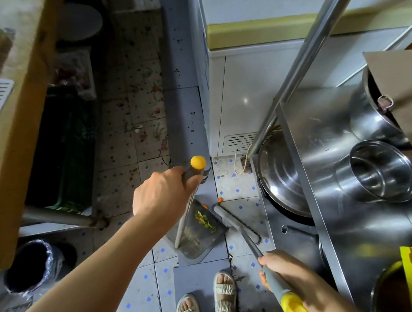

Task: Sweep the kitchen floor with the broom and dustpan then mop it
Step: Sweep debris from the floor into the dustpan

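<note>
My left hand [163, 194] grips the grey, yellow-capped handle of the dustpan [196, 237], which stands on the tiled floor [144, 293] in front of my feet. Green and yellow vegetable scraps [204, 221] lie in the grey pan. My right hand [289, 270] grips the grey handle of the broom [236, 223], near its yellow end. The broom's dark-bristled head rests on the floor just right of the pan's mouth, beside the steel counter.
A stainless counter [334, 192] with bowls and pots runs along the right. A grey floor mat [182, 81] lies ahead beside a white freezer [254, 72]. A lined bin [35, 265] stands at the left under a wooden table [14, 127]. Stains and scraps dot the tiles ahead.
</note>
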The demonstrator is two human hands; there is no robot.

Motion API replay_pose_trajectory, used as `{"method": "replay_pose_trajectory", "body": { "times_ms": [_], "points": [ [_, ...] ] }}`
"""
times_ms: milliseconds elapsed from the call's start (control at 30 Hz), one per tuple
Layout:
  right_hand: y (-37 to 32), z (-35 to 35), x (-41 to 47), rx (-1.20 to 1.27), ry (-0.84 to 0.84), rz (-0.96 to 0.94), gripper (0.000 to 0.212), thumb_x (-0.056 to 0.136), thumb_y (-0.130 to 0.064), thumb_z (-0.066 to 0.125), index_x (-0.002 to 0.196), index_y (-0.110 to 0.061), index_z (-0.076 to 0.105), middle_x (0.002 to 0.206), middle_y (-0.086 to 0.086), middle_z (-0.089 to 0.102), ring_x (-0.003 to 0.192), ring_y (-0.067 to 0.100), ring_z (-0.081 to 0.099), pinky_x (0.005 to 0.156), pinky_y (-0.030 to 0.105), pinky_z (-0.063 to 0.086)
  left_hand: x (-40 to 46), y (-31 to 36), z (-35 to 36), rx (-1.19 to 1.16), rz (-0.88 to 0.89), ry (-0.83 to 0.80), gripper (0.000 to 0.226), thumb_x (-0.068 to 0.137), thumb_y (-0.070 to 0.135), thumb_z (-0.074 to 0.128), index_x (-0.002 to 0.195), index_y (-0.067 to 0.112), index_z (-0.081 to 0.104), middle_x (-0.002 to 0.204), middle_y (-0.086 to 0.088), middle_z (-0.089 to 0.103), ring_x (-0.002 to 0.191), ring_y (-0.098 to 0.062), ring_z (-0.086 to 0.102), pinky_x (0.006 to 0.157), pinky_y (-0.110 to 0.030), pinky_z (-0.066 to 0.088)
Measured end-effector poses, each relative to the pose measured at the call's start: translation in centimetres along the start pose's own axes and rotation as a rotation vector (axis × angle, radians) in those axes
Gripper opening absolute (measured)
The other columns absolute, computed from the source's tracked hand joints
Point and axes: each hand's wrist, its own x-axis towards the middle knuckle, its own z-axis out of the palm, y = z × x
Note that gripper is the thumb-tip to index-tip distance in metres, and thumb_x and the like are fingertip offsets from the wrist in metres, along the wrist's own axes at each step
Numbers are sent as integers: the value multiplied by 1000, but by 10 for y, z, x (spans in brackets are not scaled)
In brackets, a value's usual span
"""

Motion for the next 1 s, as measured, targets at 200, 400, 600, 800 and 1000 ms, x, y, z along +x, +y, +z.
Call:
{"method": "replay_pose_trajectory", "body": {
  "times_ms": [200, 400, 600, 800, 1000],
  "points": [
    [-11, 9, 19, 107, 84, 20, 26, 93, 0, 40, 67, 1, 47, 59, 15, 49, 49, 23, 46, 50, 27, 37, 2, -3, -1, -18, -7, 16, 44, 90, 64, 34, 73, 24, 44, 69, 2, 55, 68, -25, 57, 55, -28, 38],
    [-26, -7, 38, 147, 150, -9, 29, 94, 1, 40, 65, -1, 41, 51, 12, 44, 39, 19, 42, 45, 22, 32, 10, 5, 0, -2, 18, 29, 43, 91, 62, 34, 76, 24, 46, 70, 2, 54, 67, -24, 54, 56, -28, 35],
    [-20, -16, 36, 246, 95, 50, 30, 97, -8, 45, 68, -1, 42, 57, 14, 47, 43, 20, 44, 44, 22, 34, 28, 22, -2, -4, 47, 5, 45, 91, 63, 35, 77, 23, 50, 74, 1, 60, 71, -24, 58, 62, -31, 44],
    [-32, -11, 39, 237, 100, 17, 33, 97, -9, 42, 65, -3, 43, 46, 9, 47, 47, 21, 44, 48, 28, 35, 47, 38, 1, 1, 75, -16, 48, 91, 64, 34, 80, 21, 54, 73, 1, 59, 71, -23, 59, 60, -29, 42],
    [-48, -7, 49, 216, 140, -16, 41, 97, -7, 42, 56, -2, 41, 31, 7, 42, 43, 20, 42, 50, 27, 35, 66, 58, 5, -18, 87, -41, 45, 91, 64, 34, 74, 24, 48, 66, 4, 52, 69, -21, 58, 60, -29, 44]
  ]
}}
